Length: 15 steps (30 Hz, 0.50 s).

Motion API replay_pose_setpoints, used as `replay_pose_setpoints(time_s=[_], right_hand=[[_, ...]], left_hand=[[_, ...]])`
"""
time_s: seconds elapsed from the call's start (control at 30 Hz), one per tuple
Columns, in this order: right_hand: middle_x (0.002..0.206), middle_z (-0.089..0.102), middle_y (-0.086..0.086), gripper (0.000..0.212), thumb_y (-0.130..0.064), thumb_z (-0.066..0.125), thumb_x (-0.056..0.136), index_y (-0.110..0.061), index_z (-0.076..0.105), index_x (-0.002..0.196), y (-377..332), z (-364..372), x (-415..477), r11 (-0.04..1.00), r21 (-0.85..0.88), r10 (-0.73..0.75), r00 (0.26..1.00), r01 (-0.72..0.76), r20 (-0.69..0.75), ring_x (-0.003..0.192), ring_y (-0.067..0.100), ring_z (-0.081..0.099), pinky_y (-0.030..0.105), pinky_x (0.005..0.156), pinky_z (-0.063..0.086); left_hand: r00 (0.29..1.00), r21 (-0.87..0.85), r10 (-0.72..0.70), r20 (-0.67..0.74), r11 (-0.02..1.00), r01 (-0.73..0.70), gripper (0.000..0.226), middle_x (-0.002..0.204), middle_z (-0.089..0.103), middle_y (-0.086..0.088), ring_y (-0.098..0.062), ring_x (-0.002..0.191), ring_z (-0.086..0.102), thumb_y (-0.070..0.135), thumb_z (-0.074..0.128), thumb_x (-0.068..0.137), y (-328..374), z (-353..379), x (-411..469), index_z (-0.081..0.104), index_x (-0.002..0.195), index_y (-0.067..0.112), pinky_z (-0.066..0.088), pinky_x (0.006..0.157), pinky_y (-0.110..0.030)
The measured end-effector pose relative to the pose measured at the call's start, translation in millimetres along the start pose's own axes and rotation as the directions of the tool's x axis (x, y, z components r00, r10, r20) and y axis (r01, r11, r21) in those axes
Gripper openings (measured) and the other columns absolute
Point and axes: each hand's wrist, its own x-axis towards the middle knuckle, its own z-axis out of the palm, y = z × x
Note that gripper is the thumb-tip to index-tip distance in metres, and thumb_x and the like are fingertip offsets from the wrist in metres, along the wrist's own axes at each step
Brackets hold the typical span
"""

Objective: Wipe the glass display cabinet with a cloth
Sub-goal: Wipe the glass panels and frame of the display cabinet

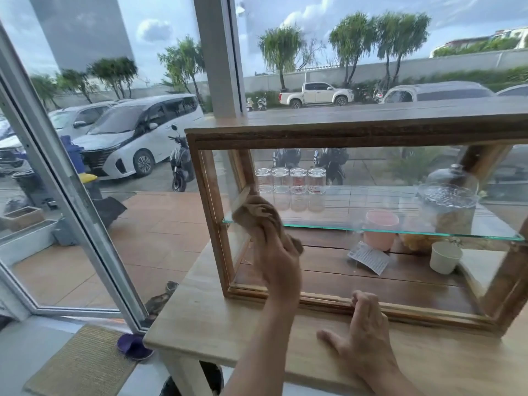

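Left hand (278, 261): closed round a crumpled brown cloth (258, 215), which was pressed to the cabinet (343, 132) at the left end of the glass shelf (328, 227), just beside the left wooden post. Right hand (365, 332): laid open on the pale wooden table (205, 318), fingertips touching the cabinet's lower rail. Rightward, the straight shelf edge was left unobstructed. Four clear glasses (290, 181) were ranged along the shelf's back.

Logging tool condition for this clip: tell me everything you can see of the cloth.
The cloth is tan-brown, soft-looking fabric, crumpled into a wad, with a loose end poking out beside the hand. The left hand holds it in its grip, fingers curled round its lower part. It sits against the display cabinet near its left post, level with the glass shelf edge.
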Motion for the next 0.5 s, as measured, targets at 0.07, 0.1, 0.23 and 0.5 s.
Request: replay_pose_setpoints(time_s=[0.07,0.1,0.23,0.5], right_hand=[[0.106,0.047,0.003,0.108,-0.051,0.093,0.033,-0.006,0.042,0.117,2.0,1.2,0.0,1.000,0.009,-0.002,1.000,0.002,-0.003,0.092,0.031,0.060,0.043,0.078,0.050],[0.106,0.047,0.003,0.108,-0.051,0.093,0.034,-0.006,0.042,0.117,2.7,1.4,-0.3,1.000,0.012,-0.003,1.000,0.003,-0.005,0.092,0.030,0.060,0.044,0.079,0.050],[0.107,0.048,0.004,0.109,-0.052,0.093,0.036,-0.005,0.043,0.120,3.7,1.1,-0.3,1.000,0.010,0.002,1.000,-0.002,-0.003,0.092,0.029,0.060,0.045,0.081,0.051],[0.106,0.048,0.003,0.106,-0.052,0.092,0.037,-0.003,0.047,0.120,-0.1,-2.3,-1.0,1.000,0.007,0.008,1.000,-0.008,0.006,0.094,0.029,0.059,0.043,0.083,0.049]], left_hand=[[0.936,-0.058,0.300,0.184,0.954,-0.294,0.050,0.100,0.064,-0.021,-0.032,0.076,0.064,-0.002,0.070,0.072,26.0,10.9,-33.0,0.062,0.121,-0.006,0.053,0.058,-0.038],[0.888,-0.088,0.411,0.206,0.912,-0.402,0.058,0.098,0.064,-0.018,-0.029,0.075,0.064,-0.001,0.072,0.070,27.1,13.5,-21.5,0.060,0.126,-0.004,0.054,0.056,-0.037],[0.955,-0.010,0.296,-0.020,0.955,-0.296,0.057,0.120,0.062,-0.022,-0.023,0.083,0.062,0.001,0.068,0.086,-12.7,-7.2,57.3,0.048,0.140,-0.002,0.056,0.069,-0.031],[0.924,-0.047,0.338,0.177,0.941,-0.335,0.063,0.105,0.063,-0.024,-0.033,0.077,0.064,-0.002,0.066,0.078,24.4,11.6,7.9,0.045,0.137,-0.007,0.057,0.058,-0.039]])
